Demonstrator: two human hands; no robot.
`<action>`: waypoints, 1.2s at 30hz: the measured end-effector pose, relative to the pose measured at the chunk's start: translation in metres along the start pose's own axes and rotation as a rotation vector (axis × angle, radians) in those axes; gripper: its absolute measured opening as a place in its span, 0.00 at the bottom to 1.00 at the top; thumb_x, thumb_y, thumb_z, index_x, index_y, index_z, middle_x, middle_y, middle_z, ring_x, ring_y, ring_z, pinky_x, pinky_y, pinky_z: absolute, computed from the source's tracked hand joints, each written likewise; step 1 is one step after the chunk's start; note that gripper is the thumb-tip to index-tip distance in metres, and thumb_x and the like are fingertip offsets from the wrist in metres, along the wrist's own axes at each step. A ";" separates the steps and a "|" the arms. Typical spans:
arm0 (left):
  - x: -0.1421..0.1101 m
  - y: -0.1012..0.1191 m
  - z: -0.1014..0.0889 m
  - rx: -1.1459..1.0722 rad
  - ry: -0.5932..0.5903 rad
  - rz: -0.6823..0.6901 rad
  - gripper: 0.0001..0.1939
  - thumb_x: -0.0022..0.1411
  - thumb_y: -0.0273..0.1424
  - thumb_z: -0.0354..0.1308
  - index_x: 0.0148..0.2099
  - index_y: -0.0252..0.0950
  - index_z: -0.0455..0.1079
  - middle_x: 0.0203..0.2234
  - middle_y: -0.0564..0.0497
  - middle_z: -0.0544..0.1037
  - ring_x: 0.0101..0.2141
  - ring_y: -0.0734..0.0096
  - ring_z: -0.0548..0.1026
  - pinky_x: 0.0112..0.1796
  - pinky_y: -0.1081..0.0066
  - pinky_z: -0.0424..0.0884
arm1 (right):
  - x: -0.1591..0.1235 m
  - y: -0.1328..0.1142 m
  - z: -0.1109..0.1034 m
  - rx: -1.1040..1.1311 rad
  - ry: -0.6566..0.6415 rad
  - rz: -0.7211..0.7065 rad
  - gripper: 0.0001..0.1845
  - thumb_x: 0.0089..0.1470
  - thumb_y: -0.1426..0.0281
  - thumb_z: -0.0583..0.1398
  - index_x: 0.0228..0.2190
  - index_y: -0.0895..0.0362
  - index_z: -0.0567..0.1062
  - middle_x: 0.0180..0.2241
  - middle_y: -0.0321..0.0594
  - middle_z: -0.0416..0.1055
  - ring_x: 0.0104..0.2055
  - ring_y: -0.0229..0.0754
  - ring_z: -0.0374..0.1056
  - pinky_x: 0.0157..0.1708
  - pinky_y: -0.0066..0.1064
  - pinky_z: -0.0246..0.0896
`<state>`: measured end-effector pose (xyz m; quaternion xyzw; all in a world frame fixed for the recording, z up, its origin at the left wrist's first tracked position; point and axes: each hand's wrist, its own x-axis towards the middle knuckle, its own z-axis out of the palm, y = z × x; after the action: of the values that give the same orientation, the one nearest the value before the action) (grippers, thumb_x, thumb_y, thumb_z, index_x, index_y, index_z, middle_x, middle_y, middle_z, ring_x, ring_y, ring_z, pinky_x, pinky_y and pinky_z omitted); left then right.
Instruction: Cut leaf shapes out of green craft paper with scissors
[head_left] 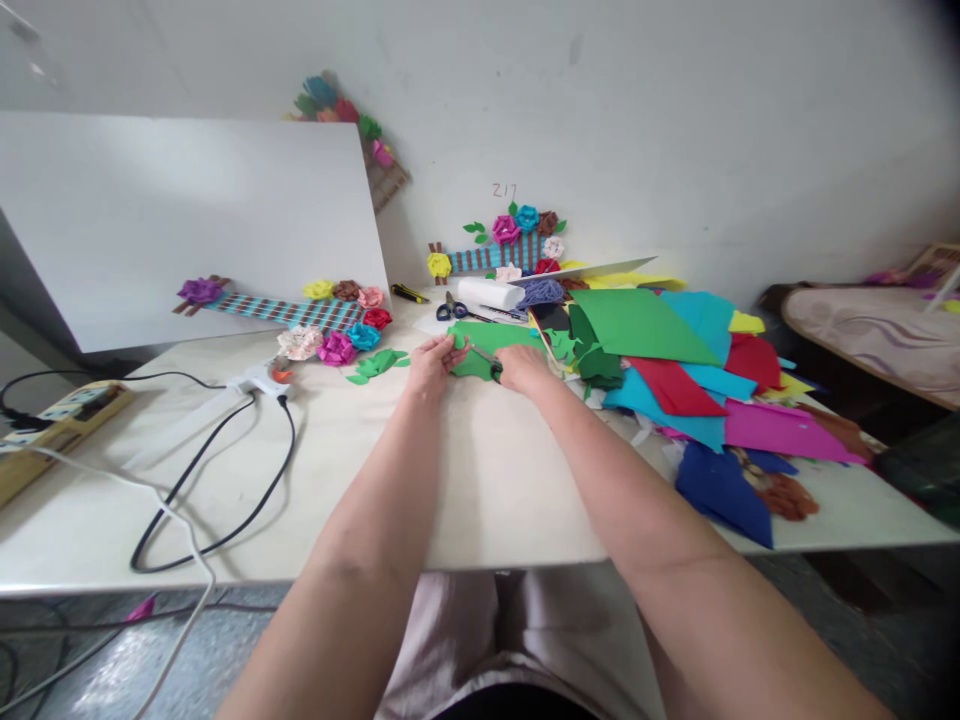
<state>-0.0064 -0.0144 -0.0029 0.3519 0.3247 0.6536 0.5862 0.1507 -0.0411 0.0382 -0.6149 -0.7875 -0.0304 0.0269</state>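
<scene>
Pinched in my left hand (431, 366) is a small piece of green paper (460, 341). My right hand (523, 367) is closed round the handles of a pair of scissors (484, 354), whose blades point left toward that piece. Under and behind both hands lies a larger green sheet (499, 334). Just left of my left hand rests a small pile of cut green leaves (382, 366). A second pair of scissors (453, 309) with dark blue handles lies behind the green sheet.
Coloured sheets (652, 330) are heaped on the right. A glue gun (262, 378) and its looped black cable lie left, near a power strip (64, 430). Woven pieces with paper flowers (300, 312) stand at the back, beside a box cutter (409, 294) and a white roll (490, 293).
</scene>
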 end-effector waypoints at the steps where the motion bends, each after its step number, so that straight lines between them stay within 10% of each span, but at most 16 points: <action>1: 0.000 0.000 0.000 0.002 -0.001 -0.002 0.12 0.46 0.31 0.69 0.29 0.33 0.69 0.28 0.47 0.79 0.32 0.67 0.79 0.32 0.72 0.73 | -0.001 0.000 -0.001 0.001 0.008 0.000 0.19 0.49 0.77 0.58 0.45 0.60 0.77 0.43 0.57 0.75 0.48 0.56 0.71 0.41 0.38 0.63; 12: 0.002 -0.001 -0.002 -0.029 0.009 -0.006 0.11 0.47 0.28 0.68 0.30 0.32 0.68 0.27 0.45 0.79 0.32 0.65 0.79 0.33 0.71 0.73 | 0.011 0.025 0.008 0.169 0.189 0.130 0.15 0.50 0.66 0.61 0.40 0.54 0.79 0.40 0.47 0.77 0.44 0.51 0.72 0.39 0.35 0.64; 22: 0.003 -0.004 -0.006 0.095 -0.147 0.000 0.15 0.41 0.30 0.71 0.27 0.31 0.68 0.24 0.47 0.78 0.30 0.64 0.78 0.33 0.70 0.73 | 0.016 0.036 0.013 1.098 0.032 0.043 0.16 0.47 0.62 0.67 0.35 0.59 0.75 0.16 0.29 0.65 0.14 0.28 0.57 0.14 0.20 0.52; 36: 0.001 -0.003 -0.002 0.119 -0.151 0.020 0.15 0.38 0.29 0.72 0.23 0.31 0.67 0.19 0.53 0.73 0.24 0.71 0.75 0.29 0.72 0.72 | 0.006 0.037 0.006 1.008 -0.244 -0.149 0.22 0.49 0.52 0.63 0.25 0.59 0.69 0.20 0.35 0.68 0.17 0.30 0.63 0.12 0.20 0.50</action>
<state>-0.0063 -0.0129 -0.0061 0.4374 0.3145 0.6105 0.5805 0.1849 -0.0264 0.0334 -0.4668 -0.7434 0.4226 0.2255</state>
